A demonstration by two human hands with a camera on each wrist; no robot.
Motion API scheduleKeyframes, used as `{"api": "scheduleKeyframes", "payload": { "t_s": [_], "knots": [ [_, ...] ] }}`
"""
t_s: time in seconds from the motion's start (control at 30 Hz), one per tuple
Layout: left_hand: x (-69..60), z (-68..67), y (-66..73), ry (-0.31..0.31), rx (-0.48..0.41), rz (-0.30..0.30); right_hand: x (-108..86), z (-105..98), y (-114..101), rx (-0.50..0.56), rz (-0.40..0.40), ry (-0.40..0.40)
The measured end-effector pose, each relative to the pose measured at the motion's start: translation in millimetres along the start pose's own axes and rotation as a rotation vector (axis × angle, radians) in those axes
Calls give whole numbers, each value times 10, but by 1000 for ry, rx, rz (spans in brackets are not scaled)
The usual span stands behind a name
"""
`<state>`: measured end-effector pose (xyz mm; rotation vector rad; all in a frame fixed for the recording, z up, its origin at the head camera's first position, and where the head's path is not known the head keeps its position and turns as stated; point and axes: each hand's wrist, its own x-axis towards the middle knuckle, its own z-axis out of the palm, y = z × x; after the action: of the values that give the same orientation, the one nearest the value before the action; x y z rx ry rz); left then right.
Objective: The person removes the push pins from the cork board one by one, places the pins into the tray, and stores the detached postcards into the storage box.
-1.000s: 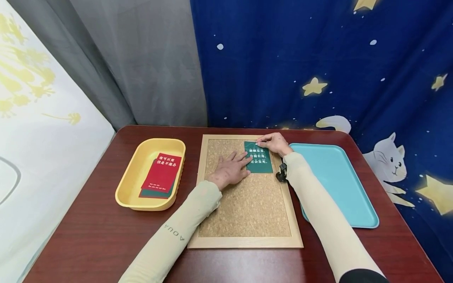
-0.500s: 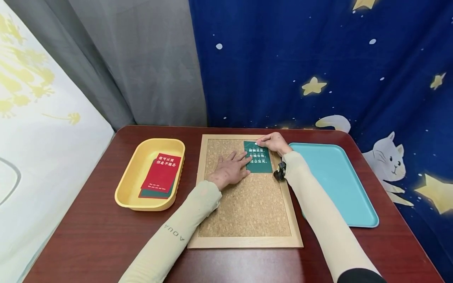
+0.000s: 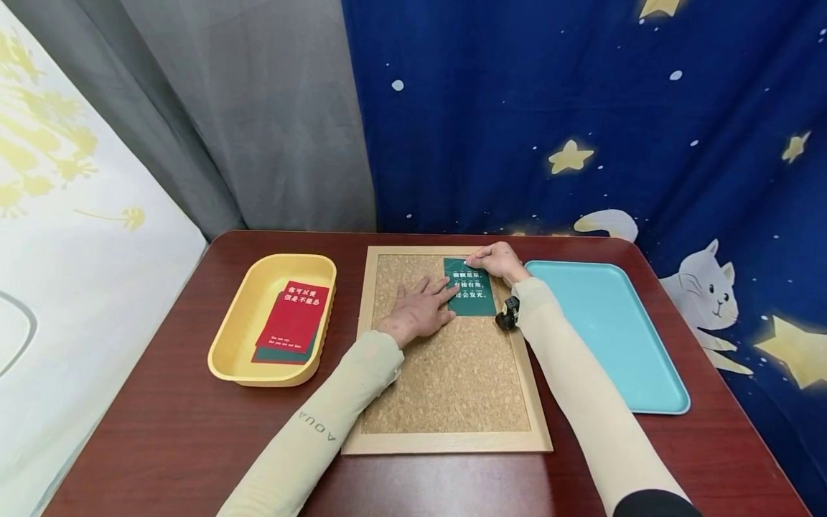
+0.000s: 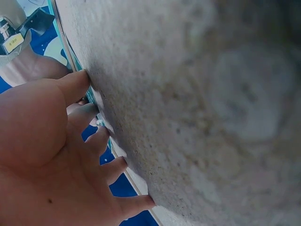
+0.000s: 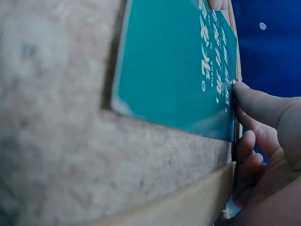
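A dark green card (image 3: 474, 305) with white lettering lies on the cork board (image 3: 446, 380), close to its top right corner. My left hand (image 3: 416, 312) rests on the cork with fingers spread, its fingertips over the card's left edge. In the left wrist view the fingertips (image 4: 141, 202) press against the board. At the card's top edge my right hand (image 3: 497, 260) pinches a small pale pushpin (image 5: 234, 81) between thumb and finger. The fingers hide most of the pin, so how deep it sits cannot be told.
On the left of the table stands a yellow basket (image 3: 226, 359) holding a red card (image 3: 293, 316) over green and red ones. A light blue tray (image 3: 614, 330) lies to the right, partly under the right sleeve. Curtains (image 3: 465, 129) hang behind the table.
Both hands keep their places on the card and board. The right wrist has shifted very slightly left, and the whole view has drifted a little.
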<state>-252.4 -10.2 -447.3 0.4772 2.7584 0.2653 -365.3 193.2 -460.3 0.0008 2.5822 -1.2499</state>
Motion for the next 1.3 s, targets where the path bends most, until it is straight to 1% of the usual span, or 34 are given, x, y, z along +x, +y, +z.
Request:
{"api": "scheduleKeyframes", "payload": {
  "t_s": [0.17, 0.6, 0.83, 1.1, 1.3],
  "knots": [
    [-15, -2, 2, -2, 0, -1, 15, 12, 2, 11, 26, -17],
    [-23, -8, -15, 2, -12, -5, -30, 40, -50, 19, 24, -19],
    [-17, -10, -34, 0, -9, -3, -31, 34, -79, 63, -16, -99],
    [-4, 0, -31, -7, -18, -2, -61, 29, -27, 101, -32, -66],
    [5, -2, -12, -13, -13, -2, -81, -2, 4, 120, -41, -75]
  ]
}}
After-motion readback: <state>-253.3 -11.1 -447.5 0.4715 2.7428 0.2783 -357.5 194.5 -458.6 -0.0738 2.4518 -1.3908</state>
